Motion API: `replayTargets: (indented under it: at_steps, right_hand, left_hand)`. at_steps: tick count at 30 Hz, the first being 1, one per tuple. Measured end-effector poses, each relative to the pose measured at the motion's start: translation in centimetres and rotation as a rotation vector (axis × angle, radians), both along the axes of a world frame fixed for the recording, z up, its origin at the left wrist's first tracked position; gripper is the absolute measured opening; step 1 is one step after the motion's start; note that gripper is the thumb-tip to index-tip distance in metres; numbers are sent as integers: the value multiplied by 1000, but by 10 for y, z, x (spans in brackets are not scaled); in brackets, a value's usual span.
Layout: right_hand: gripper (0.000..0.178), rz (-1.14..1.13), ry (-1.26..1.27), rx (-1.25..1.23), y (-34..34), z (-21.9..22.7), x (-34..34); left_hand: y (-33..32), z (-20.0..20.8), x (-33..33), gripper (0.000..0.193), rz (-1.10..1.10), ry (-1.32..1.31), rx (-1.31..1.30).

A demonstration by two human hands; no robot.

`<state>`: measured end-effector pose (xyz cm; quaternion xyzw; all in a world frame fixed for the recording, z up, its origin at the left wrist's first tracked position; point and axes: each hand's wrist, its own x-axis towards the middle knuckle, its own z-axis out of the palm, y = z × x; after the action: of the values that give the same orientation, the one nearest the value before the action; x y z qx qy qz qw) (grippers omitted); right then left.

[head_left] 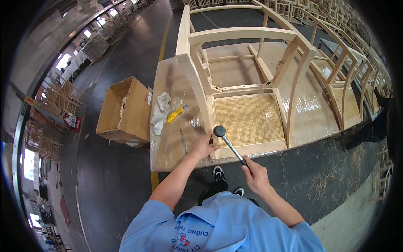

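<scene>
A rubber mallet (233, 148) with a black head and metal shaft is gripped in my right hand (256, 175). Its head is over the near left corner of a pale wooden chair frame (241, 89), which lies on its back with a woven cane panel (250, 119) facing up. At that corner, my left hand (203, 146) closes its fingers on the wood beside the mallet head. Whether a small part sits between those fingers is hidden.
The frame rests on a plastic-wrapped worktable (176, 155). A white cloth (161, 111), a yellow-handled tool (176, 114) and a thin rod (184, 141) lie on its left. An open cardboard box (124, 111) stands beside it. More chair frames (346, 92) line the right.
</scene>
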<state>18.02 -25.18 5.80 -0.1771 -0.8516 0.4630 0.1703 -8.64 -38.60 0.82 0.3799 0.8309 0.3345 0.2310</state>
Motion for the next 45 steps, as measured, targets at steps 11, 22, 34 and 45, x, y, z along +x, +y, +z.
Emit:
replayTargets:
  at_steps: [11,22,34,45]
  right_hand:
    - [38,-12,-95,-27,-8,0,36]
    - [37,-22,81,9,-16,-11,45]
    - [39,39,-99,-18,-26,-25,37]
    - [48,36,-187,-159,-114,-102,-179]
  left_hand:
    - [-13,-4,33,68,91,-14,20]
    - [-22,-22,38,61,141,-14,154]
    - [-44,-7,50,61,171,-29,192]
    - [-163,-60,-106,83,675,66,-118]
